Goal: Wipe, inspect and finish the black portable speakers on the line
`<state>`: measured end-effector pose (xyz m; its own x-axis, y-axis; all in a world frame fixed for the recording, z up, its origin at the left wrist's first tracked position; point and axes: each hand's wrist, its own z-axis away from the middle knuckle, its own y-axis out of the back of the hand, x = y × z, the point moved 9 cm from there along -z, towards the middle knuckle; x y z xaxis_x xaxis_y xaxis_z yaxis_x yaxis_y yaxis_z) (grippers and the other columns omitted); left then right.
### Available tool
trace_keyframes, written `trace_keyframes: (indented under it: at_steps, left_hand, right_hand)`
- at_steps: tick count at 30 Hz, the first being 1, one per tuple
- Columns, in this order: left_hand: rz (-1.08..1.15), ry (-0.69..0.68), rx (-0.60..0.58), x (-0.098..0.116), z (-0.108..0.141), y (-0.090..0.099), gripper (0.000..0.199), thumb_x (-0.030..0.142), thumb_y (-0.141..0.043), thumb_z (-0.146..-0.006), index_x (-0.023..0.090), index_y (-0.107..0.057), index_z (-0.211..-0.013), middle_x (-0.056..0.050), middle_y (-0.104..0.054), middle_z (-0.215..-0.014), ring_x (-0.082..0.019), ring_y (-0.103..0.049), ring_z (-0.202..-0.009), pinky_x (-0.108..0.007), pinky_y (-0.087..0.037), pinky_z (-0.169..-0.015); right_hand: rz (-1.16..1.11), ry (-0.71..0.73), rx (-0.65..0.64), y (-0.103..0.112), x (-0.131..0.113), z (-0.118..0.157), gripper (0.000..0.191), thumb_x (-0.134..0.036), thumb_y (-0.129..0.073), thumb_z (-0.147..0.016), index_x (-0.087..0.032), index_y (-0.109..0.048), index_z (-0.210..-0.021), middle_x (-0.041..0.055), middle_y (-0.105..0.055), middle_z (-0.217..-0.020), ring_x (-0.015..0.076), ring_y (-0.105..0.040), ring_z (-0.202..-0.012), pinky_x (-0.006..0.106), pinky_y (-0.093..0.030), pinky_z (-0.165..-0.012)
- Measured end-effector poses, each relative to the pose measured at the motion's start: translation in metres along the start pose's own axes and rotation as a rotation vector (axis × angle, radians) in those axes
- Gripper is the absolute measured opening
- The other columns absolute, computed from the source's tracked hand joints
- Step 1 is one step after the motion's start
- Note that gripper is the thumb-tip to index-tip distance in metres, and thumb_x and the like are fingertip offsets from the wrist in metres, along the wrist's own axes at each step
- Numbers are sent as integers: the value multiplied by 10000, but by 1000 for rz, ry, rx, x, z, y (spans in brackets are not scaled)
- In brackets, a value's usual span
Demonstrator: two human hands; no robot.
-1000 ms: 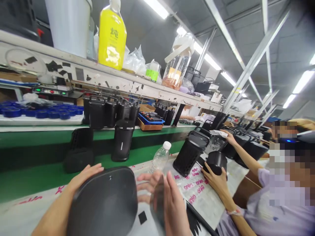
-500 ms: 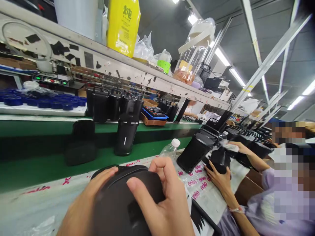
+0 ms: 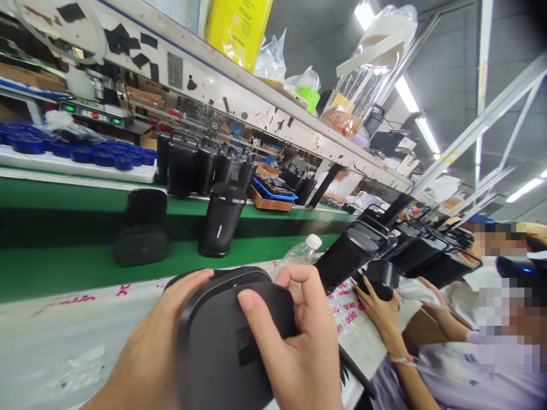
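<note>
Between my hands is a black rounded plastic housing [image 3: 213, 347] with a small dark rectangle on its near face. Its top edge tilts away from me, and its lower part runs out of the picture. My left hand [image 3: 145, 336] is wrapped along its left side, fingertips at the top rim. On the right, my right hand [image 3: 294, 336] grips it, thumb pressed on the near face and fingers bent over the far edge. Behind the housing stands a clear plastic bottle [image 3: 299, 253] with a white cap.
A black lettered canister [image 3: 222, 222] and a black mesh-fronted unit [image 3: 142, 228] stand on the green ledge [image 3: 183, 233]. Blue round parts [image 3: 105, 158] lie at left. To the right, a co-worker's hand [image 3: 382, 310] holds a black unit [image 3: 380, 279]; larger black units [image 3: 354, 250] stand nearby.
The view has tilted and shifted. The housing sits slightly further right in the picture, still in both my hands. The co-worker's other hand, with white material, has moved down and right.
</note>
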<state>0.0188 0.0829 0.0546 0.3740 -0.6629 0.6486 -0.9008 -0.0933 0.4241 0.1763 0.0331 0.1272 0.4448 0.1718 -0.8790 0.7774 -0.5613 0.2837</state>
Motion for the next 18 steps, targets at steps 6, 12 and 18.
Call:
trace_keyframes:
  at_steps: [6,12,18]
  left_hand:
    - [-19,-59,3,4,0,-1,818,665,-553,-738,331,-277,-1432,-8,-476,-1404,-227,-522,-1249,-291,-437,-1095]
    - [74,16,29,2,1,-3,694,591,-534,-778,388,-313,-1403,31,-497,-1372,-228,-554,-1188,-346,-400,-1134]
    - [55,-1,7,-2,2,-5,795,605,-603,-724,367,-296,-1418,20,-474,-1391,-240,-533,-1215,-338,-382,-1148]
  right_hand:
    - [18,10,-3,-1,1,-1,252,-354,-666,-800,-255,-434,-813,-72,-482,-612,87,-426,-493,198,-318,-423]
    - [-6,3,-19,-1,1,0,237,-359,-660,-819,-263,-443,-823,-90,-443,-577,79,-397,-478,194,-296,-411]
    - [17,30,0,0,0,1,225,-333,-663,-819,-261,-450,-813,-93,-405,-546,88,-431,-490,200,-289,-415]
